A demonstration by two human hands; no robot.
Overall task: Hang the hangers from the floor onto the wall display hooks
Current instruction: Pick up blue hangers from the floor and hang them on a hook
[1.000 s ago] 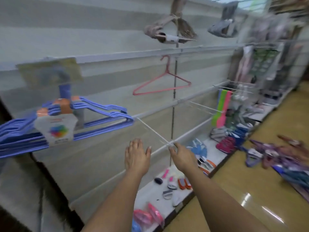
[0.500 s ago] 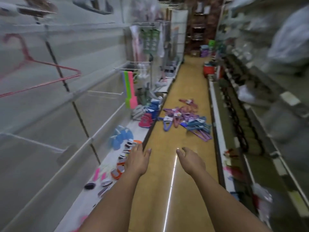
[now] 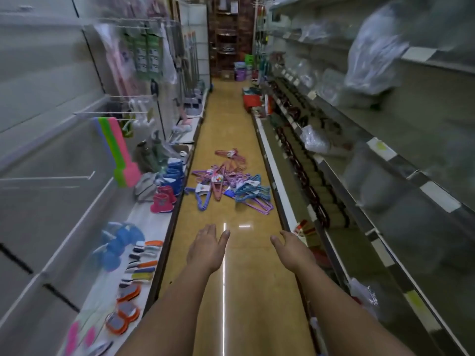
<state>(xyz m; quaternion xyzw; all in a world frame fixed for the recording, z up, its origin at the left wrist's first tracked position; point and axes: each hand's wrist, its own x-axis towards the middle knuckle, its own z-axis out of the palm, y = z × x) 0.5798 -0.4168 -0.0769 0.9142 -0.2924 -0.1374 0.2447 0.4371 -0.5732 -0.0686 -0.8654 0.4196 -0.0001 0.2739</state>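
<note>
Both hands are empty and hold nothing: the left hand is stretched forward with straight, relaxed fingers, and the right hand beside it has its fingers loosely spread, the two well apart from each other. Under and between them is the floor, smooth, yellow-brown and glossy, with a thin bright reflection line running along it. Ahead of the hands, in the middle of the aisle and not touched, lies the pile of hangers; they are thin, triangle-shaped, purple, pink and blue, tangled together, some with white paper labels. Between the hands and the pile the floor is open. To the left of the left hand runs the edge of a low white shelf with small brushes, blue items and pink and blue boots on it. Above it, thin white wire hooks stick out from the grey panel wall. To the right of the right hand stands a long rack of shelves with clear plastic bags, blurred.
</note>
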